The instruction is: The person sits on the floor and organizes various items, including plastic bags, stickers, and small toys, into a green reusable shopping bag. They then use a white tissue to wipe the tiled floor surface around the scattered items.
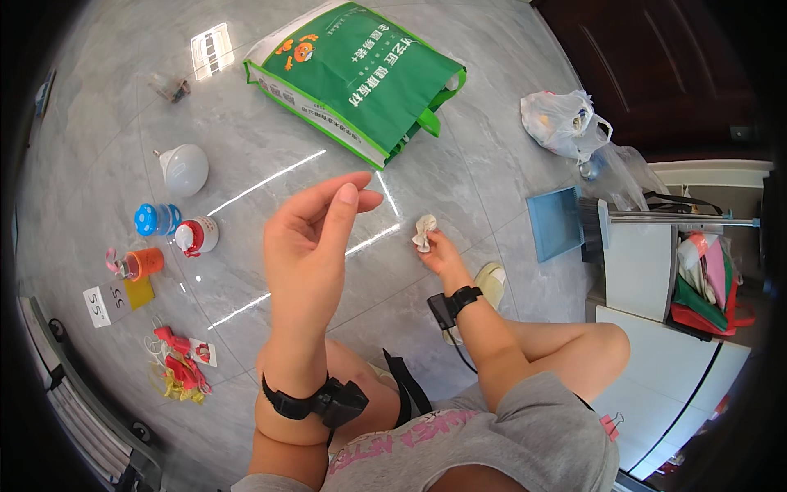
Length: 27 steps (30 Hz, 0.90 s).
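My right hand (440, 255) grips a crumpled off-white tissue or cloth (424, 230) by its lower edge, above the tiled floor. My left hand (313, 224) is raised nearer the camera, thumb laid against the bent fingers, and nothing shows between them. Beyond both hands, a green and white shopping bag (363, 77) with an orange cartoon figure and printing lies on its side. To the left are a white light bulb (184, 170), a blue-capped clear container (157, 219) and a red and white bottle (198, 236). Black straps with small boxes circle both wrists.
An orange cup-like item (146, 263), a marked box (110, 302) and red and yellow stringed pieces (181, 366) are on the left floor. On the right stand a blue dustpan (555, 224), a broom (593, 230), a filled plastic bag (562, 123) and a white cabinet (645, 369).
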{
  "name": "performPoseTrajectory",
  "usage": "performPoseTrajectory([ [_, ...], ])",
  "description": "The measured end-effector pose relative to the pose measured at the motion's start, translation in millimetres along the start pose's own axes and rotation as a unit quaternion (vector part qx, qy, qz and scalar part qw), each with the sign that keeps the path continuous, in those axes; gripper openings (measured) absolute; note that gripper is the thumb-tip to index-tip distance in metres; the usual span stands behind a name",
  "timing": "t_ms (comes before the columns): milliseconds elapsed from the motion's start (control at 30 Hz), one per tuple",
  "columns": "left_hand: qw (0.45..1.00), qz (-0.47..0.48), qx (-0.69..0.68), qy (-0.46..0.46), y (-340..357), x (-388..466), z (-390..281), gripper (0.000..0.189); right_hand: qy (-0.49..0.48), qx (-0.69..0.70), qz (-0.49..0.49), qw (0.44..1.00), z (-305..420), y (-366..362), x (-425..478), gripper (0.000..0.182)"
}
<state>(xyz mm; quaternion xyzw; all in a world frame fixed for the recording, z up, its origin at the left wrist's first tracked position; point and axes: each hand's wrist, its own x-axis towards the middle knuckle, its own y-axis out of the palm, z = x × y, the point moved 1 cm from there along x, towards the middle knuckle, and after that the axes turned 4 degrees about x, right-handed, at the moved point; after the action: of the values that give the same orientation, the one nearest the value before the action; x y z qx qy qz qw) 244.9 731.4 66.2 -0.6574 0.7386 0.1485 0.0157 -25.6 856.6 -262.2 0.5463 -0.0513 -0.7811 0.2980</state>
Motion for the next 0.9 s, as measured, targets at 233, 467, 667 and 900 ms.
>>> performPoseTrajectory([
  [233,1.0,0.017,-0.013,-0.012,5.2,1.0,2.9,0.028,-0.307,-0.3,-0.108,0.897,-28.8,-15.1,7.3,0.019],
  [467,0.999,0.026,-0.013,-0.026,6.0,0.0,4.4,0.028,-0.487,-0.653,0.005,0.581,-13.8,-26.9,-19.2,0.025],
  [667,0.999,0.03,-0.008,-0.033,9.5,2.1,6.8,0.029,-0.537,-0.709,0.076,0.452,-13.7,-16.8,-49.6,0.038],
  [900,0.999,0.036,-0.015,-0.037,19.3,0.7,7.7,0.028,-0.464,-0.707,0.057,0.53,7.5,-19.0,-21.9,0.025],
])
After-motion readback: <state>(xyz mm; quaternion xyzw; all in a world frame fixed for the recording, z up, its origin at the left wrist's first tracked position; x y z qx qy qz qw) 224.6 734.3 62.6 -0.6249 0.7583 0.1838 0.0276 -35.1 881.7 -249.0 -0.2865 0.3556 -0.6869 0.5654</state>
